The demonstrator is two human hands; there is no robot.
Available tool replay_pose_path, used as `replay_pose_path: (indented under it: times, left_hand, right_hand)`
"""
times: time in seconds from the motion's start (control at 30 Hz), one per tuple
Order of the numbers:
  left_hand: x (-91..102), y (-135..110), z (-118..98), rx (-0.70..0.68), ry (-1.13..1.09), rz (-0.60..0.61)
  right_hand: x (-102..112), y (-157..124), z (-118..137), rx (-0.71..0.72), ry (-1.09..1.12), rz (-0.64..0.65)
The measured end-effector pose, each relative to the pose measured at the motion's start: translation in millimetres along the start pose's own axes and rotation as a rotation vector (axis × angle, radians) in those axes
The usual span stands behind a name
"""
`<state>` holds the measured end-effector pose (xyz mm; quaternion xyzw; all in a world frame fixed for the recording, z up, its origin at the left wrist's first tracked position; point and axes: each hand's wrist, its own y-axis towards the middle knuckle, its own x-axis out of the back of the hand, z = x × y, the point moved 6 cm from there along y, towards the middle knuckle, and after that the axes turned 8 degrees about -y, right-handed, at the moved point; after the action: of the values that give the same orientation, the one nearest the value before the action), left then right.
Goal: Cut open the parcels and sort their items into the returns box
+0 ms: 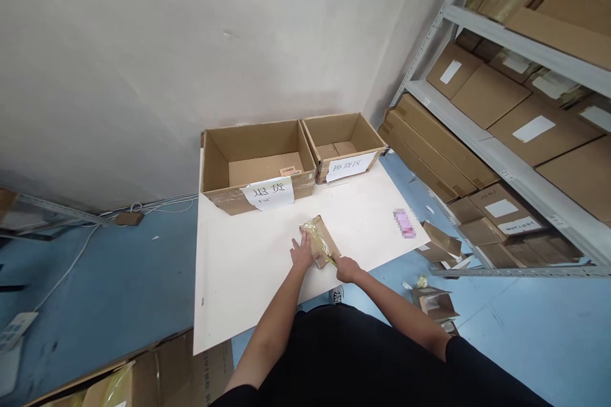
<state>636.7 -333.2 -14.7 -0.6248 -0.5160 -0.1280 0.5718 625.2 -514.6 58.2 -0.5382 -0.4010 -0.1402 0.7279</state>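
A small cardboard box [329, 235] wrapped in shiny clear tape lies at a slant near the front edge of the white table [238, 273]. My left hand [302, 251] rests on its left side with the fingers spread over the tape. On the other side, my right hand [348, 269] is closed around a slim yellow-and-dark box cutter [331, 260], whose tip touches the box's lower right part. Most of the cutter's handle is hidden in my fist.
Two open cartons with paper signs, a large one [224, 197] and a smaller one [372, 159], stand along the table's back. A blurred pink item [405, 222] lies at the right. Shelves [477, 133] full of boxes rise beyond. Open boxes [436, 302] sit on the floor.
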Motion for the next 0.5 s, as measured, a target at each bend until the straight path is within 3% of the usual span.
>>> replay_pose_path:
  times: [0.13, 0.27, 0.4, 0.5]
  left_hand:
    - [-0.3, 1, 3, -0.006, -0.005, -0.014]
    - [1.3, -1, 1, -0.006, 0.003, -0.039]
    - [-4.0, -15, -8, 0.082, 0.0, -0.133]
    - [-14.9, -34, -13, 0.175, 0.01, -0.257]
  right_hand:
    - [-21, -19, -25, -0.024, 0.111, -0.013]
    - [-21, -19, -65, -0.084, 0.327, -0.201]
    - [-15, 17, -85, -0.211, 0.524, -0.283]
    - [-12, 57, -71, -0.239, 0.599, -0.264]
